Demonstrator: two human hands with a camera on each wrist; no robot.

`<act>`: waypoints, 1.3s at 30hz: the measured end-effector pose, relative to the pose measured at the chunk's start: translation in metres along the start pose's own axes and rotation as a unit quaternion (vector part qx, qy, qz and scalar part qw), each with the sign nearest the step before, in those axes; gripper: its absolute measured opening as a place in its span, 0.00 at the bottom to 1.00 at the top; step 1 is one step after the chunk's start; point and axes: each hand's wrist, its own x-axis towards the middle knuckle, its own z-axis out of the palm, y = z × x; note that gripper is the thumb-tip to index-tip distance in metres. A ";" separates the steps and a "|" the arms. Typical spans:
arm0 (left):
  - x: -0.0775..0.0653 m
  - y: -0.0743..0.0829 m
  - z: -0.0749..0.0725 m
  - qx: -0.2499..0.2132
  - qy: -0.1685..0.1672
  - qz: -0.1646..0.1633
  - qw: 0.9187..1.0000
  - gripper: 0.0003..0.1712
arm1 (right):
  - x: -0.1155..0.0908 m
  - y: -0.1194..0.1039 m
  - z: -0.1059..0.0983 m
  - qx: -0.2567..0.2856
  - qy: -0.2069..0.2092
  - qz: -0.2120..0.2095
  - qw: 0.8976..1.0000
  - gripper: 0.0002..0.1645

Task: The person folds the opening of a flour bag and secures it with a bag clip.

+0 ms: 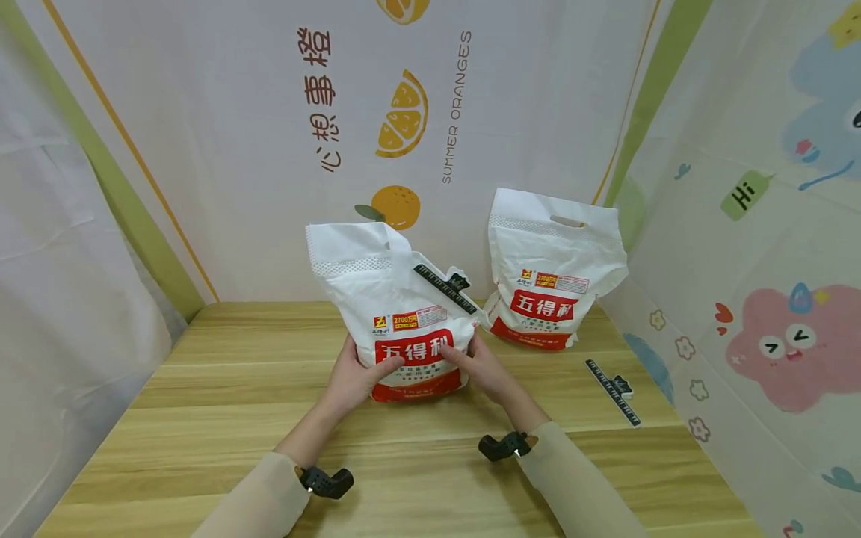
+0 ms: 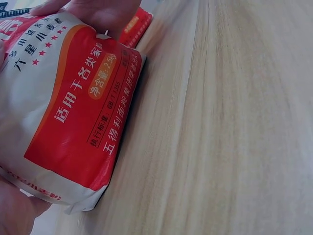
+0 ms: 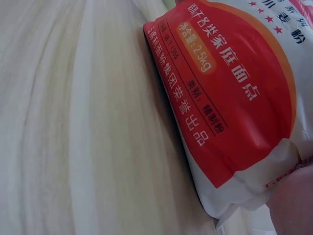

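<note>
A white and red flour bag (image 1: pixel 359 288) stands on the wooden table between my two hands, its top folded over toward one side. A long black-and-white sealing clip (image 1: pixel 444 289) sits slanted across its upper right part. My left hand (image 1: pixel 354 377) grips the bag's lower left side, thumb on the front print. On the other side my right hand (image 1: pixel 487 371) holds the bag low, its thumb also lying on the front. Both wrist views show the bag's red lower front (image 2: pixel 83 112) close up; the fingers behind it are hidden.
A second flour bag (image 1: pixel 551 288) with a cut-out handle stands behind on the right. Another black sealing clip (image 1: pixel 613 394) lies on the table (image 1: pixel 222 418) in front of it. Printed cloth curtains (image 1: pixel 249 164) rise along the back and both sides.
</note>
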 end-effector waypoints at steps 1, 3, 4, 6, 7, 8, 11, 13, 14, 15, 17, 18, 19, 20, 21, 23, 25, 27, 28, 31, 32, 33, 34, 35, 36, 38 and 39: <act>0.000 0.000 0.000 0.000 0.002 -0.001 1.000 0.44 | 0.000 0.000 0.000 -0.001 0.000 0.000 1.000 0.48; -0.001 0.000 0.000 0.007 0.005 -0.002 1.000 0.44 | 0.001 0.001 0.000 0.000 -0.002 -0.002 1.000 0.48; -0.001 0.000 0.000 0.011 0.008 -0.003 1.000 0.43 | 0.001 0.001 0.000 0.001 -0.002 -0.002 1.000 0.48; -0.002 0.001 0.000 0.021 0.014 -0.004 1.000 0.43 | 0.002 0.001 0.001 -0.001 -0.003 -0.005 1.000 0.48; -0.002 0.001 0.000 0.027 0.016 -0.005 0.999 0.43 | 0.003 0.001 0.001 -0.001 -0.004 -0.007 1.000 0.48; -0.003 0.002 0.000 0.033 0.018 -0.004 0.999 0.43 | 0.003 0.001 0.001 0.000 -0.005 -0.008 1.000 0.49; -0.003 0.002 -0.002 0.037 0.022 -0.005 0.999 0.43 | 0.005 0.001 0.002 -0.004 -0.006 -0.006 1.000 0.49; -0.003 0.002 -0.003 0.037 0.021 -0.003 0.999 0.43 | 0.007 0.000 0.003 -0.003 -0.006 -0.003 1.000 0.49; -0.003 0.002 -0.004 0.034 0.020 -0.003 0.999 0.43 | 0.007 0.000 0.004 -0.004 -0.005 0.000 1.000 0.49; -0.003 0.002 -0.005 0.032 0.020 -0.002 0.999 0.43 | 0.008 0.000 0.005 -0.006 -0.005 0.000 1.000 0.49; -0.003 0.001 -0.007 0.030 0.020 -0.002 0.999 0.44 | 0.010 0.000 0.006 -0.005 -0.006 0.002 1.000 0.48; -0.003 0.000 -0.008 0.031 0.020 -0.001 0.999 0.44 | 0.010 0.000 0.007 -0.004 -0.007 0.001 1.000 0.47; -0.003 0.000 -0.009 0.031 0.021 -0.002 0.999 0.44 | 0.011 0.000 0.008 -0.005 -0.008 0.001 1.000 0.47; -0.003 -0.001 -0.010 0.032 0.022 -0.002 0.999 0.44 | 0.012 0.000 0.009 -0.006 -0.007 0.001 1.000 0.47; -0.003 -0.001 -0.011 0.034 0.022 -0.001 0.999 0.44 | 0.013 0.000 0.010 -0.004 -0.008 0.001 1.000 0.46; -0.003 -0.001 -0.013 0.037 0.021 0.000 0.999 0.44 | 0.015 0.000 0.012 -0.003 -0.007 0.003 1.000 0.46; -0.003 -0.001 -0.016 0.039 0.022 0.001 0.999 0.44 | 0.017 0.000 0.014 -0.004 -0.008 0.003 1.000 0.45; -0.003 0.000 -0.018 0.038 0.020 0.002 0.999 0.44 | 0.019 0.000 0.016 -0.004 -0.011 0.002 1.000 0.45; -0.003 0.000 -0.020 0.038 0.019 0.001 0.999 0.44 | 0.020 0.000 0.017 -0.005 -0.012 0.001 1.000 0.45; -0.004 0.000 -0.023 0.041 0.019 -0.002 0.999 0.45 | 0.023 0.000 0.020 -0.010 -0.014 -0.002 1.000 0.45; -0.004 0.000 -0.025 0.043 0.019 -0.002 0.999 0.45 | 0.024 0.000 0.021 -0.012 -0.015 -0.003 1.000 0.45; -0.004 0.000 -0.026 0.044 0.020 -0.005 0.999 0.45 | 0.025 0.000 0.022 -0.012 -0.016 -0.004 1.000 0.44; -0.004 -0.001 -0.028 0.046 0.021 -0.006 0.999 0.45 | 0.026 0.000 0.023 -0.013 -0.016 -0.005 1.000 0.44; -0.004 -0.001 -0.029 0.048 0.021 -0.008 0.999 0.45 | 0.027 0.001 0.024 -0.012 -0.017 -0.006 1.000 0.44; -0.004 -0.001 -0.031 0.050 0.021 -0.009 0.998 0.45 | 0.028 0.001 0.025 -0.014 -0.017 -0.006 1.000 0.44; -0.004 -0.001 -0.033 0.051 0.022 -0.011 0.998 0.45 | 0.030 0.001 0.027 -0.013 -0.019 -0.009 1.000 0.43; -0.004 -0.001 -0.034 0.053 0.022 -0.012 0.998 0.45 | 0.031 0.001 0.027 -0.014 -0.019 -0.010 1.000 0.43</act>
